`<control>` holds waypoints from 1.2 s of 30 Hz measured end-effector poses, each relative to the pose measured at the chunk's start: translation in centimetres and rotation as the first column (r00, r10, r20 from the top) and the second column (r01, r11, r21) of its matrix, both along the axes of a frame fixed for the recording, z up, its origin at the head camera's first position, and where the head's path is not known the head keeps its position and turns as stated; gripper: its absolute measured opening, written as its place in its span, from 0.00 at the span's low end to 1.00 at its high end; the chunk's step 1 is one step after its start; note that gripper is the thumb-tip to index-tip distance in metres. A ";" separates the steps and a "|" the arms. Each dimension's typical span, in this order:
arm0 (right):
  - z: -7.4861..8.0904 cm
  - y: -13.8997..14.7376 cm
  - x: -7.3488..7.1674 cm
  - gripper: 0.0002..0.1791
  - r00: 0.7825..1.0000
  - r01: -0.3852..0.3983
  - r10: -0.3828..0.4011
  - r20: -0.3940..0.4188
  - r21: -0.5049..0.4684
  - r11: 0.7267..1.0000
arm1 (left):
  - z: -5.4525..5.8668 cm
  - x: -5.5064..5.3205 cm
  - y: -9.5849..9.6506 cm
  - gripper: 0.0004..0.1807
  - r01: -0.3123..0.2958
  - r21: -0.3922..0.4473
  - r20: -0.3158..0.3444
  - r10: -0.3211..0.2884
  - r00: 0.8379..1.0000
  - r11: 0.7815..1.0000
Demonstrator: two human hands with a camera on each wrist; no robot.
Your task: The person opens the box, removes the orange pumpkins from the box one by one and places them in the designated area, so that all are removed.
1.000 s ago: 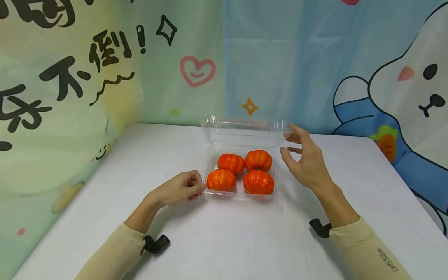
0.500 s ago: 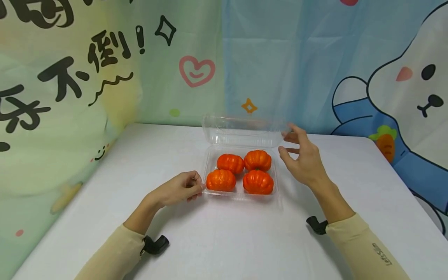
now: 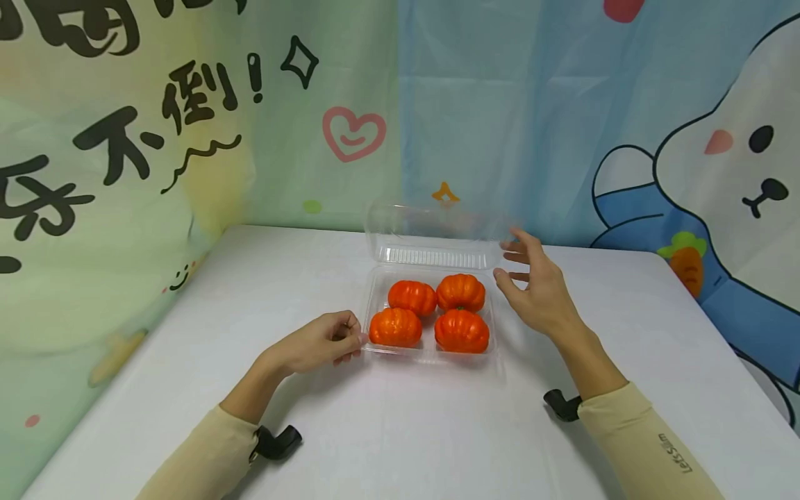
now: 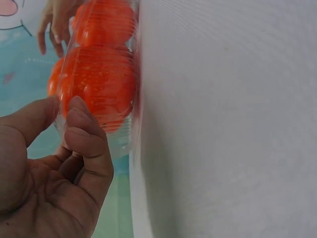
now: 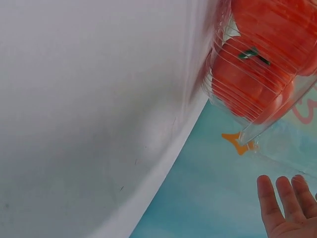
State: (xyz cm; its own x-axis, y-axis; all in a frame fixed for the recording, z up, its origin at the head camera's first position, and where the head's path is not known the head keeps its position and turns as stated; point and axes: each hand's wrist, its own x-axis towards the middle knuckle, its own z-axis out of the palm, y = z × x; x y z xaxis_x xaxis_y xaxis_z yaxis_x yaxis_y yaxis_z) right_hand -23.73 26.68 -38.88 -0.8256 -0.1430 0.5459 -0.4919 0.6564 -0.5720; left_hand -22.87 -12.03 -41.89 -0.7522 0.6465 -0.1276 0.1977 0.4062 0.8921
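A clear plastic clamshell box [image 3: 427,357] stands on the table, its lid [image 3: 431,236] raised at the back. Inside the base sit several small orange-red pumpkins [image 3: 462,332]; one pumpkin [image 5: 242,79] shows a green stem in the right wrist view. My left hand [image 3: 321,342] pinches the front left corner of the box between thumb and index finger, and the left wrist view shows this hand [image 4: 64,158] at the rim. At the lid's right side is my right hand [image 3: 537,288], fingers spread and fairly straight, fingertips at the lid's edge. Whether they touch it is unclear.
A white table [image 3: 400,430] lies under the box and both forearms. Behind it hangs a printed cloth backdrop [image 3: 469,104] with a cartoon animal and lettering. Black wrist mounts [image 3: 278,442] protrude from both sleeves.
The lid has tilted to a more upright angle; its ridged band now shows near the hinge. My right hand has shifted slightly left, while the left hand keeps its place at the corner.
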 end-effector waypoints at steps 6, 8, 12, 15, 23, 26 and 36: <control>-0.2 0.1 -0.3 0.39 0.999 -0.008 0.008 0.041 0.012 1.000 | 0.0 0.0 0.0 0.11 0.004 0.004 -0.006 -0.004 1.000 1.000; -0.2 0.2 -0.5 0.39 0.999 -0.014 0.013 0.053 0.015 1.000 | 0.0 0.0 -0.1 0.11 0.004 0.006 -0.007 -0.004 1.000 1.000; -0.2 0.3 -0.7 0.39 0.996 -0.024 0.023 0.084 0.017 1.000 | 0.0 -0.1 -0.1 0.11 0.005 0.006 -0.006 -0.004 1.000 1.000; -0.3 0.3 -0.9 0.40 0.993 -0.026 0.024 0.119 0.017 1.000 | -0.1 -0.1 -0.2 0.11 0.004 0.005 -0.001 -0.004 1.000 1.000; -0.5 0.5 -1.5 0.42 0.977 -0.020 0.013 0.211 0.030 0.999 | -0.1 0.0 -0.2 0.12 0.004 -0.013 -0.001 -0.004 1.000 1.000; -0.6 0.6 -1.6 0.42 0.971 -0.022 0.013 0.238 0.036 0.999 | 0.0 0.0 -0.2 0.12 0.004 -0.012 -0.001 -0.004 1.000 1.000; -0.8 0.7 -2.1 0.44 0.927 -0.021 0.008 0.376 0.029 0.999 | -0.1 0.2 -0.2 0.12 0.008 0.000 -0.004 -0.008 1.000 1.000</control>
State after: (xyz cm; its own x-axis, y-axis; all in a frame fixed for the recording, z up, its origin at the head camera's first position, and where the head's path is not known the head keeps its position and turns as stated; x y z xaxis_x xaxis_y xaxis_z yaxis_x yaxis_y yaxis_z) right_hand -25.84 27.40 -39.64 -0.9669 -0.1685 0.1914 -0.2548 0.6715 -0.6958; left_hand -22.71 -12.28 -41.97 -0.7473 0.6527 -0.1248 0.2042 0.4043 0.8915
